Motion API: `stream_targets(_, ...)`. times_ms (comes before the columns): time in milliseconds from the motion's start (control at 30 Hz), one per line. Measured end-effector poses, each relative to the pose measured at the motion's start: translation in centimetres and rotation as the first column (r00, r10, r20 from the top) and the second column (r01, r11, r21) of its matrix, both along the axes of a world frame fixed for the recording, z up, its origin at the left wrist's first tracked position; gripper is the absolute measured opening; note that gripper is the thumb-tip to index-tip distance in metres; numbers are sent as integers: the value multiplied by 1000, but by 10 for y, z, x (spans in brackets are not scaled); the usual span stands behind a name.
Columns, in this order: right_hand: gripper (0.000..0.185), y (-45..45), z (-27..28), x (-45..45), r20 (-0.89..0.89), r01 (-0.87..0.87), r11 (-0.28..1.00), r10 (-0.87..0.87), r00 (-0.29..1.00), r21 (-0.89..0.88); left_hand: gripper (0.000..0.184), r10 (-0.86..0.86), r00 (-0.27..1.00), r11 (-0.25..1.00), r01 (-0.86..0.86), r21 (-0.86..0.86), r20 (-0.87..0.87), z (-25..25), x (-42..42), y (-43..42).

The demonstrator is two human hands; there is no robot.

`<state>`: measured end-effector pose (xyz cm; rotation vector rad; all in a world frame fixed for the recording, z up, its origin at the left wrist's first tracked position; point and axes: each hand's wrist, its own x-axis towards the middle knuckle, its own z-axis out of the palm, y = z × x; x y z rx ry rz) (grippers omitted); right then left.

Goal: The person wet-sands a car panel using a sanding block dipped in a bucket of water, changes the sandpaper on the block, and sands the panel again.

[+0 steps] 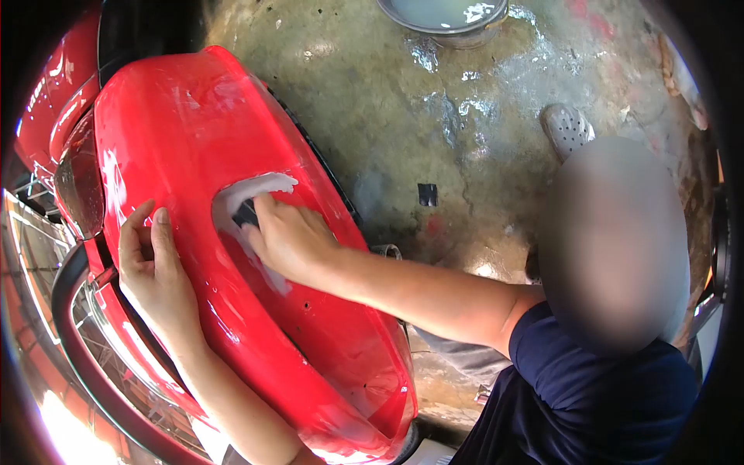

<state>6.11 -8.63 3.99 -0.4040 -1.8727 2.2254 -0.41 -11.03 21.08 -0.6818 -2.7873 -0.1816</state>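
My left hand reaches in from the bottom and lies against the left side of a glossy red vehicle body panel. Its thumb and fingers are apart, with nothing visible between them. My right hand is out of sight. A co-worker's hand presses a small dark block into a recess in the panel. Grey-white filler lines that recess, and its lower part lies partly behind the co-worker's hand and forearm.
The co-worker, in a dark blue shirt, leans in from the right. A bucket of cloudy water stands on the wet concrete floor. A grey clog and a black square piece are on the floor. A black curved tube runs along the left.
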Motion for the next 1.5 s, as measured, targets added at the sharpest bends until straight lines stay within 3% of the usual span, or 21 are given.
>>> stream_targets(167,29,2,-1,-3,-33,10,1000,-10,999,-2,37,64,994,997,-61,-43,90,4,0,-6)
stream_targets(267,27,14,6,-23,3,-10,1000,10,1000,19,25,-43,999,999,43,-21,-11,-3,2,-2)
stream_targets(367,28,0,2,7,25,-73,997,74,997,-21,24,-23,999,1000,24,-10,29,-4,-2,-7)
stream_targets(467,28,3,-3,-12,-46,13,1000,-13,999,-3,25,-20,1000,999,20,-28,21,-3,1,-3)
stream_targets(600,27,7,-2,-22,-12,47,999,-47,999,19,25,-30,1000,997,30,-78,-7,-3,5,-1)
stream_targets(733,28,5,-3,8,50,-106,994,107,993,-25,24,-3,1000,999,4,-38,22,-4,3,-4)
stream_targets(833,27,13,-4,-32,0,2,999,-2,1000,53,24,-13,1000,996,12,-83,-2,-4,8,-3)
stream_targets(1000,26,2,-6,5,-5,-71,997,71,997,-4,24,6,1000,998,-4,-63,25,-3,2,-6)
stream_targets(1100,28,9,-8,-31,-96,65,997,-60,994,43,25,-9,999,998,11,-61,33,-3,5,-3)
stream_targets(1267,29,7,-3,4,0,-90,996,90,996,-1,26,-3,1000,994,2,-108,-14,-1,8,1)
stream_targets(1367,28,11,-6,-20,-79,-21,1000,22,997,15,25,-7,1000,995,7,-100,-2,-1,5,1)
stream_targets(1500,26,9,-3,-14,-60,0,999,2,998,38,25,38,998,997,-35,-63,41,-2,9,2)
